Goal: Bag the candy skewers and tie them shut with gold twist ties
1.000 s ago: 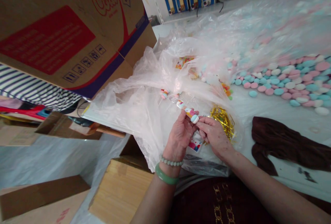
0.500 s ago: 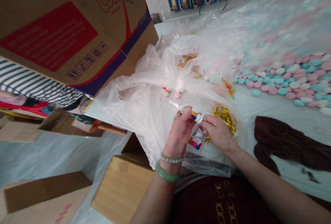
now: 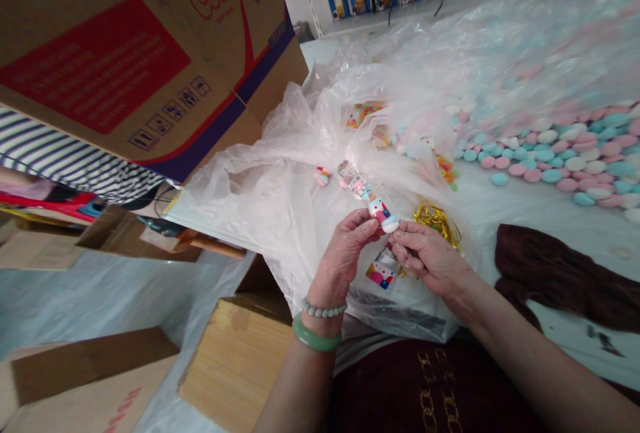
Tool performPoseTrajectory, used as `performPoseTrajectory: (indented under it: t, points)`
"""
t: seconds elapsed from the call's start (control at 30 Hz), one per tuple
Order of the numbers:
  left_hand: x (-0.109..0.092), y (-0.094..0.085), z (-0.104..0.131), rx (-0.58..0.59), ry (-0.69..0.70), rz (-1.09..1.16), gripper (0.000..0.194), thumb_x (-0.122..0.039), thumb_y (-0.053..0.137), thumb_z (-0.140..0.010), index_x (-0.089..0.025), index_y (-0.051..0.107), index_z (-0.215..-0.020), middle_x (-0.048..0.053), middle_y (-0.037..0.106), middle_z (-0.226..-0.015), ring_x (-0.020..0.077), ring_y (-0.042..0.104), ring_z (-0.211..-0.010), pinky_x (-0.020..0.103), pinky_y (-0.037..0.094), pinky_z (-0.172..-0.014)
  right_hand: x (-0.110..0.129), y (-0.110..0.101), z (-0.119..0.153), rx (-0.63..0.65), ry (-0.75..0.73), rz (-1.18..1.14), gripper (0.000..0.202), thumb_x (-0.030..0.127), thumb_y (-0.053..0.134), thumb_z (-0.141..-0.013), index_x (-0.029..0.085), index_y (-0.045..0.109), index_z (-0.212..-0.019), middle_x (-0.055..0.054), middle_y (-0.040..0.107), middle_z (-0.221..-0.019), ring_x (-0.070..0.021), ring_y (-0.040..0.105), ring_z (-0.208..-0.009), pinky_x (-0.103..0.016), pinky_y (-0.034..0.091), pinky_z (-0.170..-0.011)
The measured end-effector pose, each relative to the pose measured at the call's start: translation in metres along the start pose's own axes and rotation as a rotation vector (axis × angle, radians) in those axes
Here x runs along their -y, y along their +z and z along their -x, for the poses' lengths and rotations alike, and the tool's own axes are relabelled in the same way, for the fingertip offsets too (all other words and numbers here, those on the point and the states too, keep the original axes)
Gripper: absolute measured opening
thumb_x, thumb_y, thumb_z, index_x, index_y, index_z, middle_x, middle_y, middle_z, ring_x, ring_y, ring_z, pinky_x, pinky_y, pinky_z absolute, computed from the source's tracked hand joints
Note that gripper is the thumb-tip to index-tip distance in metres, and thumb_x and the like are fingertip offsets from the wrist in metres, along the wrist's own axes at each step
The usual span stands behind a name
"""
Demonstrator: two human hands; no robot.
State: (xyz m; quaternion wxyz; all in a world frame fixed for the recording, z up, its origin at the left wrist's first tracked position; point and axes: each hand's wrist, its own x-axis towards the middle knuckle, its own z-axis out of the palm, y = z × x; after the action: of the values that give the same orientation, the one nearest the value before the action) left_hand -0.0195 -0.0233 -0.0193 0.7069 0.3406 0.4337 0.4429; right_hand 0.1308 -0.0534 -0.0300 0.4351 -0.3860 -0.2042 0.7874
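a slim printed packet (image 3: pixel 379 209) lies between two bare hands, just above a crumpled clear plastic sheet (image 3: pixel 285 213). the left hand (image 3: pixel 345 243) has its thumb and fingers drawn narrow on the packet's side; the right hand (image 3: pixel 433 253) pinches at the pale blue-and-white end, though whether the fingertips also grip something thin cannot be told. the step in hand appears to be handling or adjusting that end. the next move seems to call for a steady left hold while the right fingertips work finely, without crushing the packet. just below lies a second printed packet (image 3: pixel 383 273); beside the right hand, a tangle of gold strips (image 3: pixel 435 219); well apart to the right, a spread of pastel oval pieces (image 3: pixel 590 159).
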Motion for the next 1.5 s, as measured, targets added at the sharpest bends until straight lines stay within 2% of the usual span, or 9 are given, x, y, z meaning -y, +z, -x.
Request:
performPoseTrajectory:
  t: [0.23,0.37,0.5,0.57,0.77,0.9,1.03,1.33,1.5]
  points:
    - [0.012,0.012,0.006,-0.055,-0.026,0.057,0.023,-0.029,0.077,-0.070,-0.012,0.068,-0.083,0.004,0.068,-0.074,0.0132,0.062,-0.065,0.027,0.047,-0.068,0.002,0.003,-0.001,0.006,0.045,-0.054,0.023,0.030,0.070,-0.069,0.018,0.052,-0.075,0.009,0.048,-0.046,-0.0004,0.021,-0.031,-0.016,0.012,-0.033]
    - [0.007,0.011,0.002,-0.046,-0.045,0.183,0.027,-0.035,0.075,-0.073,-0.014,0.065,-0.086,0.005,0.069,-0.080,0.0147,0.065,-0.072,0.028,0.050,-0.073,0.002,0.001,0.001,0.010,0.059,-0.031,0.022,0.030,0.069,-0.069,0.017,0.053,-0.075,0.009,0.048,-0.045,-0.0012,0.022,-0.030,-0.016,0.013,-0.032]
    - [-0.002,0.010,-0.005,-0.067,-0.076,0.377,0.033,-0.045,0.068,-0.079,-0.017,0.062,-0.095,0.006,0.069,-0.094,0.0206,0.067,-0.086,0.036,0.052,-0.082,-0.003,0.000,0.003,0.109,0.096,0.013,0.018,0.031,0.066,-0.072,0.017,0.054,-0.070,0.008,0.047,-0.042,-0.0019,0.024,-0.029,-0.017,0.013,-0.031]
    - [-0.005,0.013,-0.006,-0.055,-0.046,0.418,0.030,-0.043,0.067,-0.080,-0.019,0.061,-0.097,0.004,0.068,-0.089,0.0208,0.068,-0.085,0.038,0.052,-0.083,-0.006,0.002,0.003,0.115,0.082,0.042,0.017,0.030,0.065,-0.073,0.017,0.054,-0.068,0.008,0.046,-0.041,-0.0021,0.024,-0.029,-0.017,0.013,-0.031]
    - [0.007,0.032,-0.002,-0.138,0.094,0.337,0.026,-0.043,0.065,-0.081,-0.020,0.055,-0.088,-0.003,0.057,-0.068,0.0120,0.059,-0.060,0.028,0.049,-0.067,-0.013,0.014,0.001,-0.045,-0.019,0.122,0.018,0.030,0.066,-0.069,0.018,0.052,-0.067,0.009,0.045,-0.038,-0.0035,0.026,-0.029,-0.018,0.011,-0.029]
    - [0.018,0.037,-0.002,-0.179,0.154,0.301,0.026,-0.044,0.065,-0.081,-0.020,0.055,-0.087,-0.003,0.055,-0.066,0.0103,0.056,-0.060,0.025,0.047,-0.065,-0.017,0.020,-0.003,-0.053,-0.034,0.029,0.020,0.031,0.066,-0.068,0.019,0.051,-0.069,0.009,0.044,-0.037,-0.0037,0.024,-0.027,-0.019,0.011,-0.029]
    - [0.019,0.037,0.000,-0.181,0.098,0.297,0.027,-0.041,0.068,-0.079,-0.019,0.056,-0.091,-0.002,0.059,-0.071,0.0109,0.058,-0.064,0.024,0.047,-0.065,-0.018,0.022,-0.005,-0.025,0.002,-0.057,0.020,0.033,0.065,-0.068,0.019,0.051,-0.069,0.010,0.043,-0.038,-0.0037,0.022,-0.027,-0.019,0.013,-0.029]
    - [-0.001,0.017,-0.001,-0.043,-0.055,0.269,0.030,-0.021,0.078,-0.069,-0.017,0.063,-0.095,0.005,0.067,-0.095,0.0152,0.064,-0.083,0.029,0.049,-0.080,-0.021,0.016,-0.006,-0.238,-0.232,0.260,0.018,0.032,0.060,-0.072,0.020,0.054,-0.060,0.007,0.044,-0.042,-0.0060,0.030,-0.035,-0.021,0.017,-0.036]
    - [-0.023,0.010,-0.011,-0.155,-0.033,0.420,0.028,-0.039,0.071,-0.077,-0.017,0.062,-0.090,0.003,0.066,-0.084,0.0166,0.065,-0.077,0.031,0.051,-0.072,-0.028,0.011,-0.009,-0.266,-0.322,0.460,0.016,0.030,0.059,-0.076,0.021,0.059,-0.063,0.006,0.043,-0.049,-0.0089,0.034,-0.043,-0.024,0.026,-0.043]
